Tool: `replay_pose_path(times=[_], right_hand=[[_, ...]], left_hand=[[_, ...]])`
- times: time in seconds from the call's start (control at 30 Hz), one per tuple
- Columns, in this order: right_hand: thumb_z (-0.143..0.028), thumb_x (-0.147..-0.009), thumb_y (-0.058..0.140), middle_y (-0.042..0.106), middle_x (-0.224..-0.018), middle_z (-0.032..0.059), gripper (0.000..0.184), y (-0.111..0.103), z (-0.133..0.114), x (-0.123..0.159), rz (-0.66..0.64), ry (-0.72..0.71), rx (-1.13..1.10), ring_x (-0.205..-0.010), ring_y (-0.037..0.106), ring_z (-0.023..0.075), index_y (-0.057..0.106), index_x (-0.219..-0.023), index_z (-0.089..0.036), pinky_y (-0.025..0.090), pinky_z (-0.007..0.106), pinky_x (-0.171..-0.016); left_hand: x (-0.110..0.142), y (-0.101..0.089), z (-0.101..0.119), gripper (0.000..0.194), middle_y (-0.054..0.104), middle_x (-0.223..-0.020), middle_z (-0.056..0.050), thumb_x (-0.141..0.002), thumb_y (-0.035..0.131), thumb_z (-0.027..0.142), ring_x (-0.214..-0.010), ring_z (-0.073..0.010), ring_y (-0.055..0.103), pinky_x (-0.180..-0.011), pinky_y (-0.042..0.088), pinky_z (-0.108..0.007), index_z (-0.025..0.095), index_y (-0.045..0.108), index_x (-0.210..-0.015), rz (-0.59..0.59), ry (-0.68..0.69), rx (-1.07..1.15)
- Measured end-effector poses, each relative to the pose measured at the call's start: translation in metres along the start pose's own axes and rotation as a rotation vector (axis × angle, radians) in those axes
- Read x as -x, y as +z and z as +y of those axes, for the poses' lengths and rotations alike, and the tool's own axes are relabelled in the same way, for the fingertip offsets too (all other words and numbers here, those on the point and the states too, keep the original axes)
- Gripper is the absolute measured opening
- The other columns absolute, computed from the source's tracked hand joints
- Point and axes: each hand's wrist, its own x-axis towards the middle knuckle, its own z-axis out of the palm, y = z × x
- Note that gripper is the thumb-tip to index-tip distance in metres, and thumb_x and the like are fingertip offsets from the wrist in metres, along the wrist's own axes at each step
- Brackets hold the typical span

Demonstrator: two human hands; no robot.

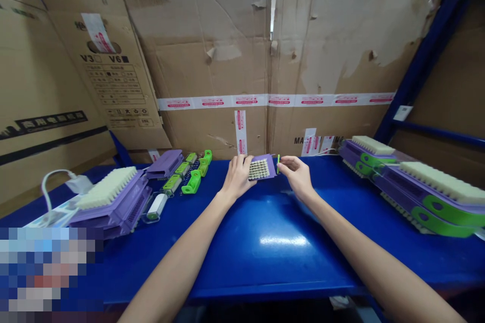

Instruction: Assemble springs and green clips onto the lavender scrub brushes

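My left hand (235, 177) is closed round a purple plastic housing (270, 165) with rows of cream-coloured bumps on its face, held above the blue table (265, 262). Between the fingertips of my right hand (297, 175) is a thin green plastic piece (278, 163), seen edge-on. A narrow gap separates the green piece from the housing's right end. Left of my hands lie several loose green end pieces (191, 182), beside a row of small green-and-clear parts (172, 185) and tiny dark pieces that look like screws.
Purple housings with cream foam-like tops (108, 189) are stacked at left, near a white plug (80, 183) and cable. Another purple housing (164, 164) lies behind. At right are stacked purple units with green ends (441, 207). Cardboard sheets (212, 70) wall the back.
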Motion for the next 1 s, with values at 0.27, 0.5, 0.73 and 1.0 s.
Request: replay_pose_path(times=[0.27,0.5,0.73,1.0], right_hand=[[-0.042,-0.056,0.075,0.068,-0.083,0.0071,0.037,0.002,0.003,0.003,-0.075,0.043,-0.018,-0.08,0.065,0.0207,0.059,-0.079,-0.018,0.052,0.038,-0.078],[-0.044,-0.063,0.072,0.069,-0.086,0.008,0.031,0.007,-0.007,0.009,-0.022,-0.05,-0.022,-0.084,0.065,0.0214,0.055,-0.067,-0.018,0.051,0.037,-0.081],[-0.04,-0.075,0.061,0.068,-0.105,0.0094,0.03,0.014,-0.013,0.022,-0.143,-0.085,0.095,-0.1,0.063,0.0226,0.061,-0.096,-0.019,0.047,0.038,-0.092],[-0.031,-0.079,0.057,0.06,-0.121,0.0104,0.039,0.018,-0.016,0.031,-0.166,-0.271,0.361,-0.111,0.057,0.0231,0.058,-0.116,-0.019,0.042,0.041,-0.1]], left_hand=[[0.003,0.0,-0.005,0.067,0.048,-0.114,-0.012,-0.061,0.071,0.02,-0.104,-0.029,0.047,-0.087,0.041,-0.042,0.018,0.042,-0.121,-0.011,0.078,-0.003],[0.002,0.001,-0.003,0.071,0.047,-0.112,-0.011,-0.06,0.073,0.021,-0.104,-0.0285,0.047,-0.085,0.043,-0.041,0.019,0.039,-0.123,0.002,0.014,0.056],[0.003,0.001,-0.008,0.071,0.047,-0.111,-0.011,-0.059,0.075,0.02,-0.103,-0.028,0.048,-0.086,0.042,-0.041,0.019,0.039,-0.121,0.023,-0.039,-0.001],[0.004,0.0,-0.008,0.071,0.046,-0.111,-0.011,-0.06,0.075,0.022,-0.101,-0.0279,0.047,-0.085,0.043,-0.041,0.017,0.038,-0.12,0.058,-0.061,-0.049]])
